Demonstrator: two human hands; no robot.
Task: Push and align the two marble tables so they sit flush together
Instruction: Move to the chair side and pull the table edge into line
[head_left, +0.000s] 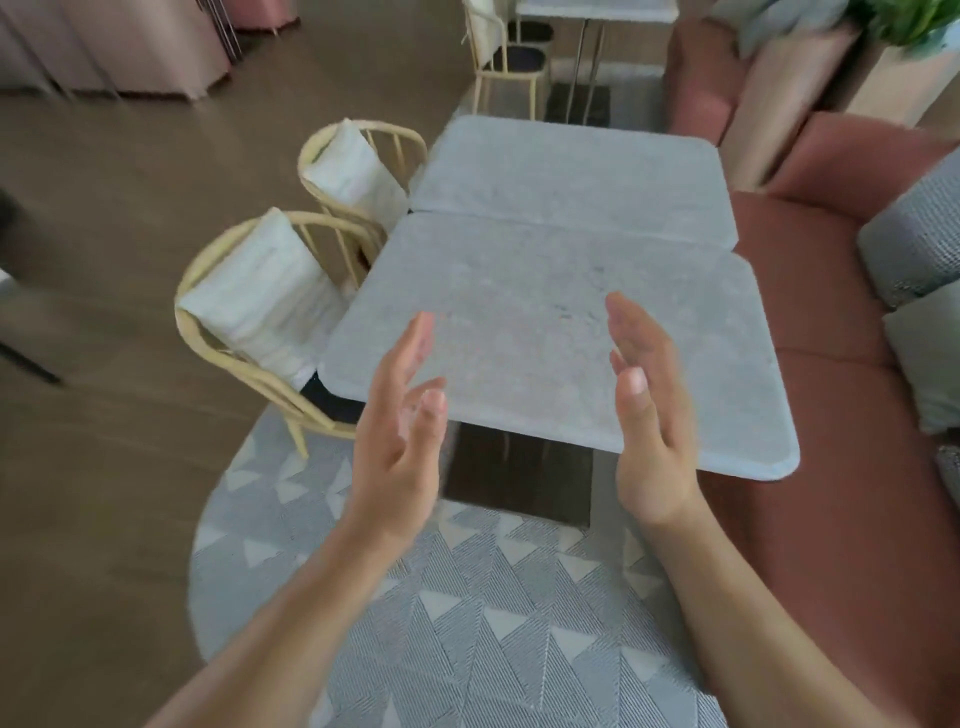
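Two marble tables stand end to end on a patterned grey rug (467, 623). The near table (545, 332) and the far table (571, 171) meet along a seam that runs across the view. The seam looks closed along most of its length, but the tops are offset sideways: the near table's right edge juts out past the far table's right corner, and a small dark notch shows at the left end of the seam.

Both hands are raised in front of the near edge of the near table, palms facing each other, well apart. The left hand (400, 436) is open, fingers straight and slightly spread, thumb up; it holds nothing. The right hand (649, 410) is likewise open and empty, fingers extended toward the far table. Whether either hand touches the marble cannot be told; both overlap the near edge in the view and appear to be above it.

Along the left edges of the tables stand two pale wooden chairs with white cushions, the near chair (249, 312) beside the near table and the far chair (353, 166) beside the far one. A reddish sofa (831, 415) runs along the right edges, with grey cushions (909, 249) on it. A dark base (519, 478) shows under the near table.
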